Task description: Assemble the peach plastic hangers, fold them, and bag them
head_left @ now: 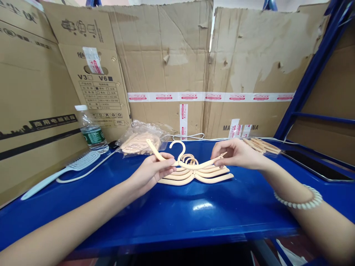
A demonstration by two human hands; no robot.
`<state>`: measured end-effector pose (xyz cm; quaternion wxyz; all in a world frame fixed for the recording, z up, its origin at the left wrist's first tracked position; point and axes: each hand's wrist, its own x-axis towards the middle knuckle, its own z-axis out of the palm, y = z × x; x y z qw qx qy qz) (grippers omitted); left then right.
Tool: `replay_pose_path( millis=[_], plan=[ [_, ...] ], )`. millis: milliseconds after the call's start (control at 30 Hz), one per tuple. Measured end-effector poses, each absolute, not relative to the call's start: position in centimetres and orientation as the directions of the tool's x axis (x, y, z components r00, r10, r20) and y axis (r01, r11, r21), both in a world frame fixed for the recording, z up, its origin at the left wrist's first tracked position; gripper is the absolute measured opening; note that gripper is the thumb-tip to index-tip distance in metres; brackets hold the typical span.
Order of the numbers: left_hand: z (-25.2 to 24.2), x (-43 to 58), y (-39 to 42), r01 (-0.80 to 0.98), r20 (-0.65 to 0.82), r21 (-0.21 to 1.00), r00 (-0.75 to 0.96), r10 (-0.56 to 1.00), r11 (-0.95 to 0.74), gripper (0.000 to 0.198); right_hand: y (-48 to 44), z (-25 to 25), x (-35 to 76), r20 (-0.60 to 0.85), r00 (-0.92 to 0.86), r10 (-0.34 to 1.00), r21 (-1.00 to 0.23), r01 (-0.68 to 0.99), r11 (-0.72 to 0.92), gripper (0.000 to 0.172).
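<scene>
A cream plastic clothes hanger (194,166) is held up above the blue table, its hook pointing upward. My left hand (155,170) is closed around it near the middle, left of the hook, and the left arm of the hanger slants up past my fingers. At its right end, my right hand (231,155) pinches the hanger by the tip. Behind and just below lie several more cream hangers (213,180) in a row on the table, their hooks lined up toward the back.
A clear bag of cream parts (141,142) lies behind my left hand. To the left are a water bottle (93,131) and a pale blue hairbrush (69,166). Cream strips (262,145) and a black phone (316,166) lie right. Cardboard (166,66) walls the back.
</scene>
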<state>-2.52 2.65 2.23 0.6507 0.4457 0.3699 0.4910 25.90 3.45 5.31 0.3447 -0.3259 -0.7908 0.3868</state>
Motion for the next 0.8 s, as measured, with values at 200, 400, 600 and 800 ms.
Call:
replay_pose_path(
  millis=[200, 400, 600, 800],
  plan=[
    [4.6, -5.6, 4.7, -0.114, -0.068, 0.987, 0.342, 0.937, 0.114, 0.020, 4.1, 5.8, 27.4, 0.202, -0.592, 0.780, -0.598, 0.556, 0.577, 0.023],
    [4.7, -8.1, 6.7, 0.339, -0.008, 0.923, 0.488, 0.873, -0.181, 0.023, 4.1, 6.3, 28.3, 0.048, -0.663, 0.747, -0.448, 0.654, 0.610, 0.012],
    [4.3, -6.7, 4.5, 0.686, 0.083, 0.352, 0.655, 0.751, -0.637, 0.012, 4.0, 5.9, 28.2, -0.115, -0.690, 0.714, -0.365, 0.698, 0.616, 0.007],
    [4.3, -5.8, 2.8, 0.770, 0.022, 0.151, 0.624, 0.781, -0.619, 0.017, 3.9, 5.3, 27.7, -0.225, -0.637, 0.737, -0.334, 0.761, 0.556, 0.014]
  ],
)
